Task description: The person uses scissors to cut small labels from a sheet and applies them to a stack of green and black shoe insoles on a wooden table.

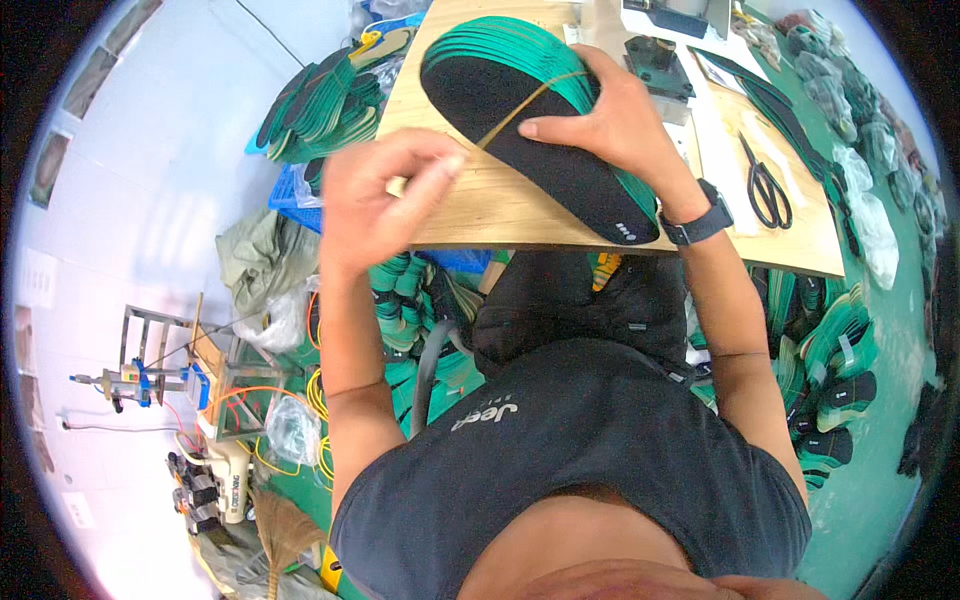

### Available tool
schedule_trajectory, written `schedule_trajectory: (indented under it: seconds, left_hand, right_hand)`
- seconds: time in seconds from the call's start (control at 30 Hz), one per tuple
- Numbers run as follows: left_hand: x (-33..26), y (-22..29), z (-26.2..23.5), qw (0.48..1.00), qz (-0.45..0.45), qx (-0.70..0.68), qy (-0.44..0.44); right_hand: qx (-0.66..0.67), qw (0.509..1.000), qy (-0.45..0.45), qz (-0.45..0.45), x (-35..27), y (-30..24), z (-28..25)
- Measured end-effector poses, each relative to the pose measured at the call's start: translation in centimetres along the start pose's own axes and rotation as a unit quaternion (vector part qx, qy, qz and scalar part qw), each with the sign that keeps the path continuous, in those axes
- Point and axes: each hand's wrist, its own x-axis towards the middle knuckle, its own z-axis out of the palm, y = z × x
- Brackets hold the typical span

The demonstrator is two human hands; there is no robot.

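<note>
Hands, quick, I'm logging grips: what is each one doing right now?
Left hand: closed, pinching one end of a tan rubber band.
Right hand: pressed on the stack of green-and-black insoles, thumb over the band.

One fisheye camera sits on my head, looking steeply down over my chest, close to my hands at the wooden surface. Straight edges bend near the rim; floor and wall curve around the sides.
</note>
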Motion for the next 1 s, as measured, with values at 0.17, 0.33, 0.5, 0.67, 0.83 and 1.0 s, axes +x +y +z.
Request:
schedule_trajectory:
  seconds: [0.17,0.33,0.5,0.67,0.83,1.0]
  left_hand:
    - [-0.8,-0.4,4.4,0.994,0.069,0.086,0.003]
    - [-1.5,-2.8,5.2,0.994,-0.01,0.085,0.061]
    - [-1.3,1.1,5.4,0.985,0.1,0.139,0.002]
    - [-2.0,-4.9,3.8,0.983,0.142,0.12,-0.008]
    - [-3.3,-6.8,6.1,0.949,-0.109,-0.293,0.048]
    - [-1.6,-4.3,7.6,0.977,0.091,0.03,0.192]
  right_hand:
    - [0.081,0.995,0.053,-0.017,0.6,-1.6,1.9]
    - [0.158,0.975,0.129,-0.084,-0.6,-3.0,1.9]
    - [0.149,0.984,0.102,0.01,-0.6,-2.3,2.3]
    - [0.149,0.988,0.044,0.026,-1.5,-2.6,0.0]
    - [0.516,0.852,-0.012,0.083,-0.9,-5.3,-1.7]
    - [0.519,0.849,0.008,0.094,0.3,-3.3,0.5]
